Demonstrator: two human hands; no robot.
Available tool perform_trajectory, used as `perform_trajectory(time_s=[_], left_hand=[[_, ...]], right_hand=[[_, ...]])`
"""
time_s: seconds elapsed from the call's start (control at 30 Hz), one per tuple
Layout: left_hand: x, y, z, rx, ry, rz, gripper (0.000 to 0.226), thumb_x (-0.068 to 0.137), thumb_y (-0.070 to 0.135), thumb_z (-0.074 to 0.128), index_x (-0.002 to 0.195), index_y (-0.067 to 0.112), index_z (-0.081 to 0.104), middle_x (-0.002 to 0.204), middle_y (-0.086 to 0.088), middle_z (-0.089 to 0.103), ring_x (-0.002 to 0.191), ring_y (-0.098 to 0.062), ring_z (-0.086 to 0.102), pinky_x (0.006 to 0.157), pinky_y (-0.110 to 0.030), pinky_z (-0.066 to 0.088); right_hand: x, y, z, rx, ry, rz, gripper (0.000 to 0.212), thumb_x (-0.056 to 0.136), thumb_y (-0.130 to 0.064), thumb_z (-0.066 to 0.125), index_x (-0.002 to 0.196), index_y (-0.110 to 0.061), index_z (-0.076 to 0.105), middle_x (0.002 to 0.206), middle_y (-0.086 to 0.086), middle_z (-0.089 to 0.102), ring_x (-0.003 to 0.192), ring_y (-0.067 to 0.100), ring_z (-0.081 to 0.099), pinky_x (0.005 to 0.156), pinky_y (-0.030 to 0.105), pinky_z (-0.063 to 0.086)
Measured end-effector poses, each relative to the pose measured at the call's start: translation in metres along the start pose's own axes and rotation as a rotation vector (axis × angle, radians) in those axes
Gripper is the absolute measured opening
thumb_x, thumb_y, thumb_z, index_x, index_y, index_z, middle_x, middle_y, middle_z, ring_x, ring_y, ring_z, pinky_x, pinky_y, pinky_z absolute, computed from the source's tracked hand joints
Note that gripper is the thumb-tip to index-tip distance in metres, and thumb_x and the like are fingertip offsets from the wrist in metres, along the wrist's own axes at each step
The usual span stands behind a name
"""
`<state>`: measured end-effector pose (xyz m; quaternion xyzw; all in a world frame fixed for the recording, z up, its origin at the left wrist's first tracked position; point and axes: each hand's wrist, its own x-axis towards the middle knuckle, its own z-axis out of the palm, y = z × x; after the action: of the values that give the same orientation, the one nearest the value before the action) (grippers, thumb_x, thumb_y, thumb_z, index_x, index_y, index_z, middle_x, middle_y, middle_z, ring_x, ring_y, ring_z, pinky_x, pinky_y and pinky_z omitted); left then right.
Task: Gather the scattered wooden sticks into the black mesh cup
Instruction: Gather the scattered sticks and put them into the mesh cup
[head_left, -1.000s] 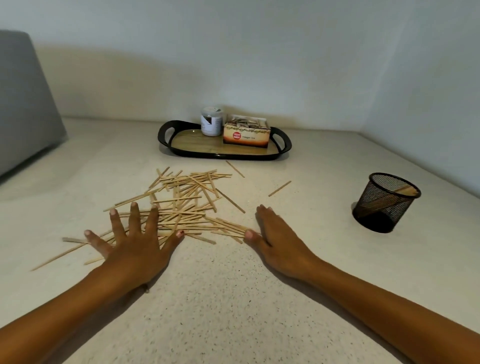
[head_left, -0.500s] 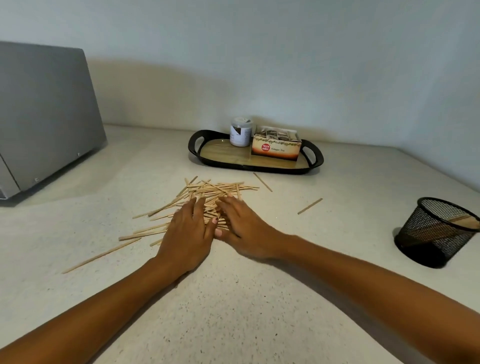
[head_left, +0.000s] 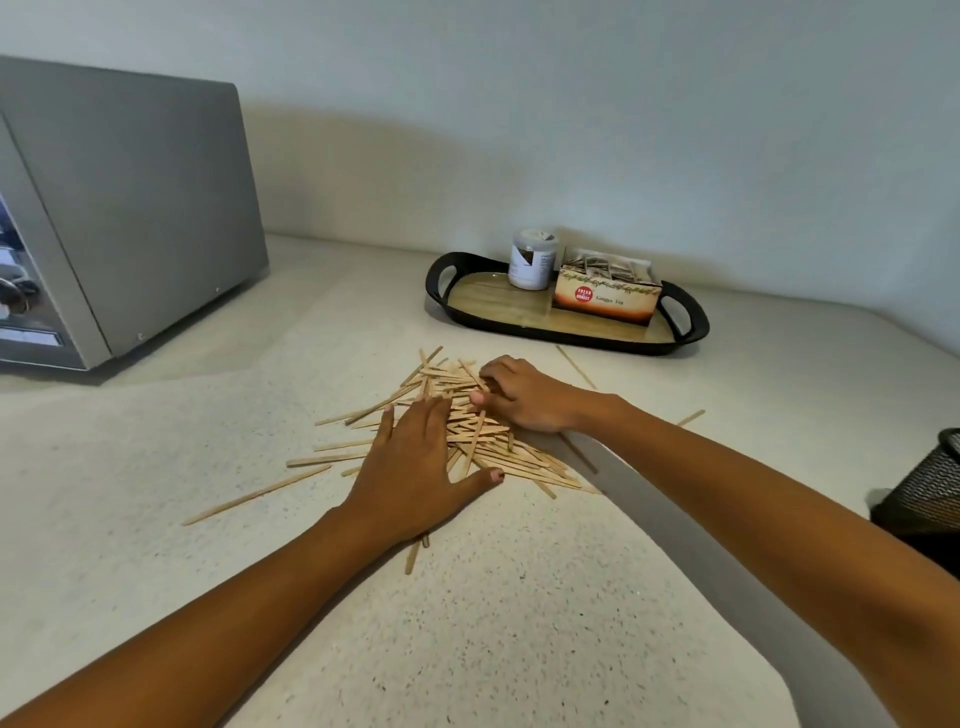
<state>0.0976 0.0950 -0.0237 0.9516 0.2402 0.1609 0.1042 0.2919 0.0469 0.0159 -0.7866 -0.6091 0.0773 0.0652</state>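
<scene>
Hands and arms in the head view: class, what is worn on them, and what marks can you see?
Nothing worn shows: the left hand and right hand carry no rings, and both forearms are bare, without sleeve, watch or bracelet. The thumbnails look pink, perhaps polished.

Both forearms (head_left: 234, 623) bare up to the frame edge. Short nails on left hand (head_left: 415, 467) and right hand (head_left: 524, 400), pinkish polish on thumbs (head_left: 488, 477).

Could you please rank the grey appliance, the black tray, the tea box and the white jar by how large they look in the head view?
1. grey appliance, largest, though partly out of frame
2. tray
3. tea box
4. jar
</scene>
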Motion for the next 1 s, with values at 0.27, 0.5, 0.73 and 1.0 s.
perform_trajectory(time_s=[0.27,0.5,0.73,1.0], left_hand=[[0.003,0.004,0.002,-0.174,0.087,0.000,0.070,0.089,0.054,0.045,0.144,0.019,0.020,0.148,-0.004,0.033,0.134,-0.022,0.033,0.111,-0.039,0.028],[0.004,0.005,-0.002,-0.415,0.145,-0.051,0.052,0.095,0.036,0.043,0.141,0.021,0.027,0.147,-0.004,0.036,0.135,-0.023,0.031,0.113,-0.045,0.027],[-0.002,0.013,-0.008,-0.510,0.267,-0.053,0.045,0.097,0.036,0.038,0.140,0.028,0.028,0.150,0.000,0.032,0.144,-0.025,0.012,0.117,-0.046,0.017],[-0.006,0.033,-0.024,-0.806,0.395,0.078,0.078,0.087,0.029,0.063,0.144,0.029,0.009,0.154,0.004,0.019,0.139,-0.009,0.023,0.109,-0.029,0.027]], right_hand=[[-0.060,-0.019,-0.014,-0.064,-0.091,-0.067,0.079,0.081,-0.058,0.059,0.142,-0.015,0.032,0.136,0.005,0.038,0.118,0.017,0.037,0.094,0.028,0.039],[-0.070,-0.040,-0.002,-0.235,0.011,-0.051,0.034,0.097,-0.024,0.046,0.125,-0.006,0.044,0.120,0.012,0.047,0.101,0.022,0.044,0.085,0.032,0.042],[-0.090,-0.043,-0.005,-0.031,0.057,0.031,0.028,0.097,-0.021,0.047,0.122,-0.010,0.042,0.114,0.010,0.049,0.091,0.017,0.045,0.074,0.023,0.037],[-0.117,-0.037,-0.018,0.424,0.161,0.155,0.013,0.100,-0.009,0.038,0.107,-0.018,0.043,0.084,-0.004,0.055,0.077,0.012,0.051,0.066,0.022,0.043]])
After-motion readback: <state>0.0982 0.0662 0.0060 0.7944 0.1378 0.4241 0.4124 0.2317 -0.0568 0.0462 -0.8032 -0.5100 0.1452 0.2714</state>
